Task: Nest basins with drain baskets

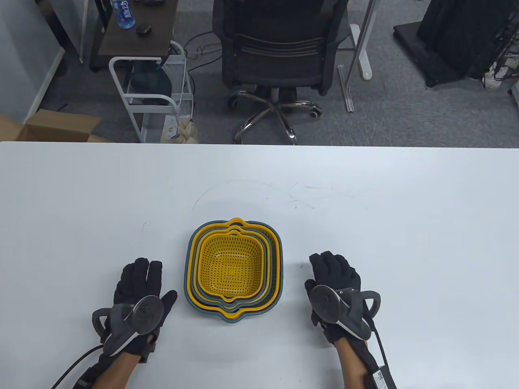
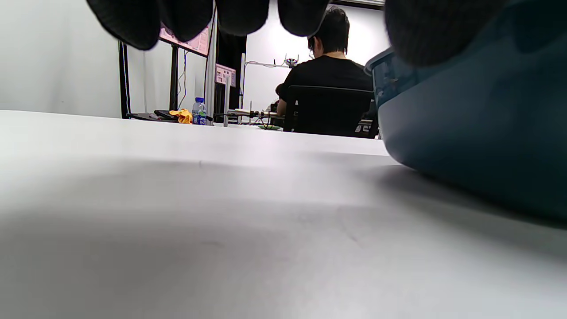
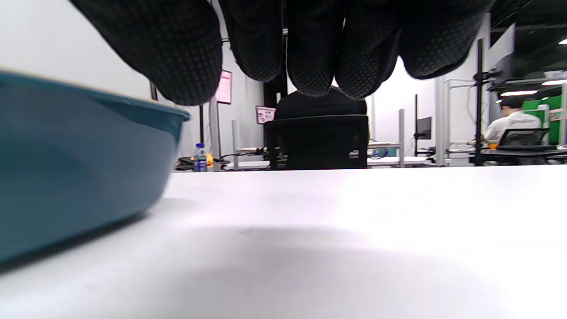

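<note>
Baskets point(image 1: 232, 265) show from above only; wrist views catch blue basin point(image 3: 66, 177).

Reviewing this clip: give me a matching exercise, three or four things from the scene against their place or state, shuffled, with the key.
Things:
1. left hand
2. right hand
3. innermost yellow drain basket
4. outermost blue basin

Places or states:
A. holds every other piece of the stack
B. flat on the table, right of the stack
C. perforated, topmost in the stack
D. flat on the table, left of the stack

Pairs: 1-D, 2-B, 3-C, 4-A
</note>
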